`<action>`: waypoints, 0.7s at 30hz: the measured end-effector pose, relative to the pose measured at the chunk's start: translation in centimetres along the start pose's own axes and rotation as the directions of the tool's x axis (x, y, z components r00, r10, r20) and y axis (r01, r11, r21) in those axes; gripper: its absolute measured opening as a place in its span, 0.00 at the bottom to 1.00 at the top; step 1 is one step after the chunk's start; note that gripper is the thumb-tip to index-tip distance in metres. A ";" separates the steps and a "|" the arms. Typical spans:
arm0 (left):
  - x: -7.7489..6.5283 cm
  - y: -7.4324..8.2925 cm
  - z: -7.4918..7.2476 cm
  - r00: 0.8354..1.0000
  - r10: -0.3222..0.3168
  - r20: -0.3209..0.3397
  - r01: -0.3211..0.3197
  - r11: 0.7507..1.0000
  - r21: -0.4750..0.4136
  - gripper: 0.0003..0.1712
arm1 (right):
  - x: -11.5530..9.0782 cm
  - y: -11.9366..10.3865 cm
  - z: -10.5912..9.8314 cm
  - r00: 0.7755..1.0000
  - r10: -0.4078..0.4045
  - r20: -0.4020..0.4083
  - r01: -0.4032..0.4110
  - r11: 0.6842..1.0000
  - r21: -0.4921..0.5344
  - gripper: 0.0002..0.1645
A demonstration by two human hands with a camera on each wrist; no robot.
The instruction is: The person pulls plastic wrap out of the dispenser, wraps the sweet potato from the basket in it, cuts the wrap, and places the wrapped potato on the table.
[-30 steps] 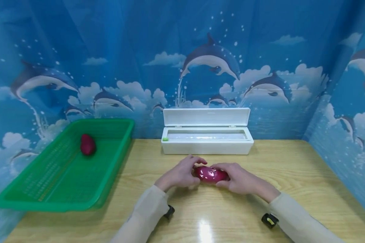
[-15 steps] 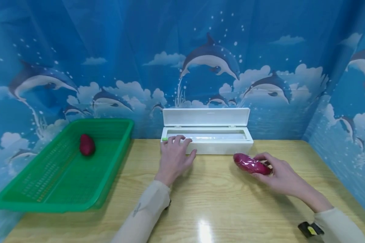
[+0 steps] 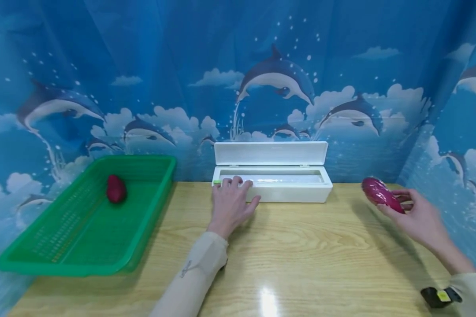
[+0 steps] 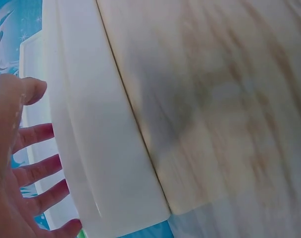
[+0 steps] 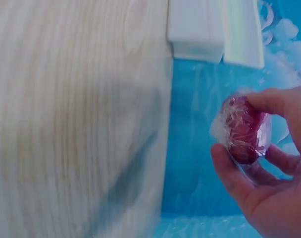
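My right hand (image 3: 420, 220) holds a purple-red sweet potato (image 3: 381, 193) wrapped in shiny cling film, raised over the table's right side. In the right wrist view, the thumb and fingers grip one end of the wrapped sweet potato (image 5: 243, 130), and crinkled film shows. My left hand (image 3: 231, 207) reaches to the white cling film dispenser (image 3: 289, 193), its spread fingertips at the front rim near the small green slider (image 3: 217, 182). The dispenser's lid (image 3: 270, 153) stands raised at the back. In the left wrist view, the fingertips overlap the edge of the dispenser (image 4: 98, 129).
A green plastic basket (image 3: 146, 220) stands on the left of the table, with another purple-red sweet potato (image 3: 116, 189) inside. The wood-grain table (image 3: 301, 259) meets a blue dolphin-print curtain (image 3: 174, 57) at the back and right.
Both hands were on the wrapped sweet potato. The right hand has carried it far to the right, while the left let go and moved forward to the dispenser's front rim.
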State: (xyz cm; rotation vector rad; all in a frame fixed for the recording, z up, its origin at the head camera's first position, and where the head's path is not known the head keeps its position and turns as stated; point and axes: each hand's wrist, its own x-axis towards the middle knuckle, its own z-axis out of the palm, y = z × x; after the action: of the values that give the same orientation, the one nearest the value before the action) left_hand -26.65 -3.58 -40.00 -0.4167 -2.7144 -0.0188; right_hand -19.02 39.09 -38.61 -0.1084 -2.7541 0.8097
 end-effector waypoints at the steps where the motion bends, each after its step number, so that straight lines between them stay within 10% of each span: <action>1: 0.0 0.0 0.0 1.000 0.003 0.006 -0.003 1.000 0.000 0.32 | 0.3 0.3 0.0 1.000 0.010 -0.003 -0.010 1.000 -0.007 0.40; 7: -0.1 -0.1 -0.4 0.999 0.003 0.038 -0.002 1.000 -0.008 0.31 | 2.4 2.5 0.4 1.000 0.029 0.000 -0.029 0.997 -0.067 0.46; 14: -0.1 -0.1 -0.5 0.999 0.004 0.049 -0.004 1.000 0.008 0.31 | 4.2 4.7 1.2 0.991 -0.128 -0.030 0.122 0.981 -0.149 0.38; 21: -0.2 -0.1 -0.6 0.998 0.012 0.054 -0.014 1.000 0.024 0.30 | 5.1 5.2 1.3 0.992 -0.089 0.091 0.108 0.967 -0.231 0.40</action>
State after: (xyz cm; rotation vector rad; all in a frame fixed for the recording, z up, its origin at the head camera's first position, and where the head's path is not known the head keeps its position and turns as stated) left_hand -26.26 -3.73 -39.50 -0.4337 -2.7619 0.0301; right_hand -24.34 43.48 -41.29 0.0157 -2.8951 0.4695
